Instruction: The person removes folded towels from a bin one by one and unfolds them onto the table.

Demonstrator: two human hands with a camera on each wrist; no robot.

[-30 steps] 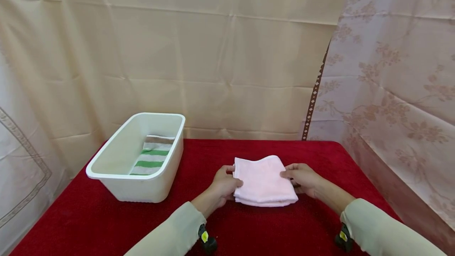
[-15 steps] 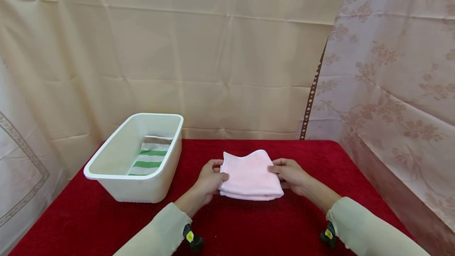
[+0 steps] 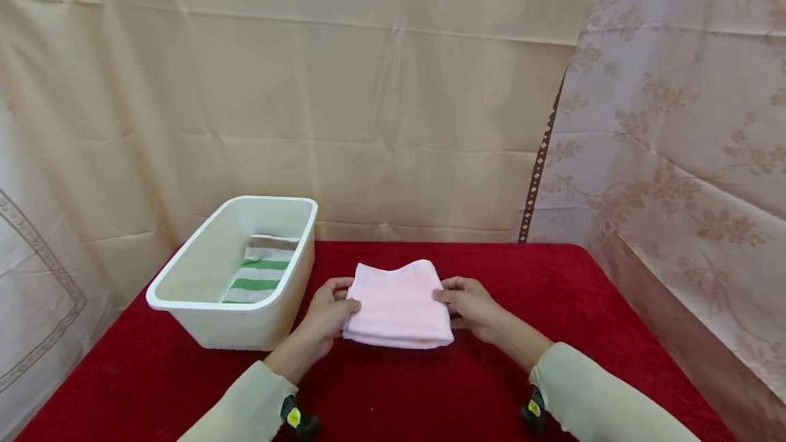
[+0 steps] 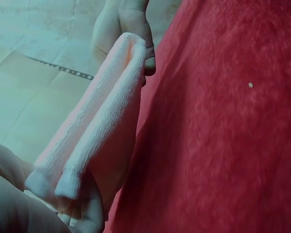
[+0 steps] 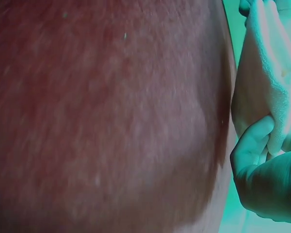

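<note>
Head view: clock face laid on the pink cloth (image 3: 399, 305), twelve toward the far curtain (image 3: 344, 87), as I see it from within the room.
Pink cloth: a folded pad between the two hands; a shadowed gap in the left wrist view suggests it is raised off the red table (image 3: 424, 398).
Left hand (image 3: 330, 307): at nine o'clock, grasping that edge, thumb on top, fingers beneath.
Right hand (image 3: 469, 302): at three o'clock, pinching the opposite edge, thumb above, fingers tucked below.
Handling: judged light, soft and unbreakable; the edge at twelve dips, a mark of limpness, while the textured pile should resist slipping. Loose layers are the likelier trouble.
Best hold: the nine and three o'clock edges, every layer caught between thumb and fingers; two rounded thicknesses show toward six.
White tub (image 3: 224, 328): between nine and ten o'clock, near the left hand, a striped cloth (image 3: 260, 271) lying inside.
</note>
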